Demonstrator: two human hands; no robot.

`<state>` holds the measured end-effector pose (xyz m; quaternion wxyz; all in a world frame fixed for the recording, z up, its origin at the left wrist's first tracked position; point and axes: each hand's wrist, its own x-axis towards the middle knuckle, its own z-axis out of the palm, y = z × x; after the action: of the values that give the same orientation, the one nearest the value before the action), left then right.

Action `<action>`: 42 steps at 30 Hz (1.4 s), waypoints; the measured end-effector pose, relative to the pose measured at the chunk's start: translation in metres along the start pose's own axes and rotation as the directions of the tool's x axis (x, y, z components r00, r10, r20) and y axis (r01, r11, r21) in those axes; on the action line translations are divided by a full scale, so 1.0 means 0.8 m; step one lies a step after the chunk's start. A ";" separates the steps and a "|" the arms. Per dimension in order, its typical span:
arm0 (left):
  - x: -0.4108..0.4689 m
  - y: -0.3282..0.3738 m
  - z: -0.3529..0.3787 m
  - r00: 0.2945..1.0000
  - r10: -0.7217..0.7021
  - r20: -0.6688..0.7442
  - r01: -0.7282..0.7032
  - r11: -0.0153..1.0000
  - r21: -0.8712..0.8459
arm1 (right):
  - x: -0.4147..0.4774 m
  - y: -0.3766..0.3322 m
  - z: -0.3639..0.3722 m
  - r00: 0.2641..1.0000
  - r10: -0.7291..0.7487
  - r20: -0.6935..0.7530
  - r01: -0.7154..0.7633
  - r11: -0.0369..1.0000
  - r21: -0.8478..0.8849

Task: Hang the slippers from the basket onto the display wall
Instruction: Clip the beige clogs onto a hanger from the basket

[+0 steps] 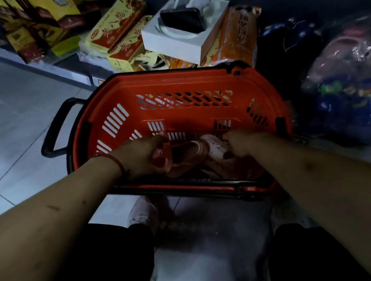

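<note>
While both reach into the basket [173, 85], left hand [140, 157] and right hand [241, 143] grip wrapped slippers [191, 156].

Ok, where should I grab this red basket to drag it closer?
Probably the black loop handle at the left end of the red basket, coming from the left with your left hand: it juts out clear and leaves an open gap for fingers.

Before me lay a grey tiled floor [14, 128], yellow-and-red boxes [117, 29] on a low shelf [37, 65], a white box [175, 45] bearing a black phone [182, 20], orange packets [235, 38] beside it
</note>
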<state>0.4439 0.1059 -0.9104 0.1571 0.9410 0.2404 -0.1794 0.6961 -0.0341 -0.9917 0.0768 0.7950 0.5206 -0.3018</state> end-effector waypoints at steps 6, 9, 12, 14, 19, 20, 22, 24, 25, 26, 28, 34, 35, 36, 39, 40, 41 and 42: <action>-0.001 0.015 -0.003 1.000 0.021 0.004 -0.021 0.998 -0.056 | 0.011 -0.007 0.007 0.995 0.081 -0.064 -0.064 0.970 0.234; -0.009 0.018 -0.006 0.998 -0.035 -0.044 0.030 0.995 -0.100 | -0.018 -0.027 -0.025 0.951 0.070 -0.301 0.088 0.873 0.479; -0.017 0.023 -0.006 0.989 -0.115 -0.089 0.099 0.980 -0.174 | -0.048 -0.051 -0.067 0.854 0.154 -0.497 0.241 0.730 0.640; -0.021 0.025 -0.004 0.978 -0.178 -0.107 0.143 0.951 -0.276 | -0.075 -0.069 -0.084 0.867 0.212 -0.451 0.306 0.489 0.817; -0.042 0.058 -0.023 0.962 -0.189 -0.198 -0.047 0.598 -0.800 | -0.138 -0.099 -0.093 0.929 0.106 -0.353 0.365 -0.118 0.924; -0.047 0.067 -0.031 0.962 -0.188 -0.199 -0.091 0.466 -0.880 | -0.146 -0.106 -0.093 0.938 0.076 -0.338 0.347 -0.201 0.916; -0.052 0.083 -0.044 0.959 -0.187 -0.211 -0.162 0.248 -0.955 | -0.153 -0.117 -0.090 0.949 0.062 -0.310 0.313 -0.306 0.899; -0.054 0.089 -0.053 0.929 -0.243 -0.277 -0.257 0.114 -0.960 | -0.159 -0.131 -0.090 0.960 0.044 -0.277 0.272 -0.383 0.883; -0.056 0.089 -0.057 0.909 -0.285 -0.303 -0.294 0.075 -0.953 | -0.161 -0.137 -0.091 0.965 0.031 -0.262 0.252 -0.401 0.881; -0.057 0.088 -0.060 0.893 -0.316 -0.320 -0.318 0.059 -0.946 | -0.163 -0.143 -0.092 0.968 0.021 -0.250 0.236 -0.413 0.880; -0.058 0.084 -0.066 0.865 -0.371 -0.338 -0.345 0.050 -0.937 | -0.163 -0.153 -0.091 0.969 0.010 -0.246 0.231 -0.389 0.892; -0.056 0.055 -0.081 0.827 -0.462 -0.321 -0.384 -0.046 -0.922 | -0.162 -0.180 -0.086 0.966 0.051 -0.252 0.257 -0.222 0.941; -0.055 0.054 -0.083 0.838 -0.440 -0.321 -0.378 -0.047 -0.924 | -0.161 -0.184 -0.086 0.967 0.046 -0.250 0.253 -0.226 0.941; -0.054 0.055 -0.086 0.857 -0.410 -0.313 -0.363 -0.048 -0.930 | -0.160 -0.187 -0.086 0.967 0.043 -0.252 0.256 -0.223 0.941; -0.049 0.056 -0.097 0.896 -0.347 -0.277 -0.320 -0.073 -0.945 | -0.154 -0.188 -0.088 0.959 0.063 -0.278 0.285 -0.231 0.930; -0.048 0.055 -0.102 0.902 -0.339 -0.267 -0.308 -0.075 -0.948 | -0.152 -0.187 -0.090 0.958 0.072 -0.276 0.286 -0.225 0.932; -0.046 0.053 -0.107 0.908 -0.333 -0.255 -0.292 -0.065 -0.954 | -0.150 -0.186 -0.091 0.960 0.079 -0.269 0.280 -0.215 0.936; -0.043 0.051 -0.112 0.911 -0.333 -0.244 -0.278 -0.059 -0.959 | -0.149 -0.185 -0.093 0.962 0.084 -0.260 0.272 -0.206 0.940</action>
<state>0.4598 0.0921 -0.8081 0.7326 0.5329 0.3402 0.2522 0.5636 -0.0285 -0.8365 -0.6499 0.5469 0.1584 -0.5034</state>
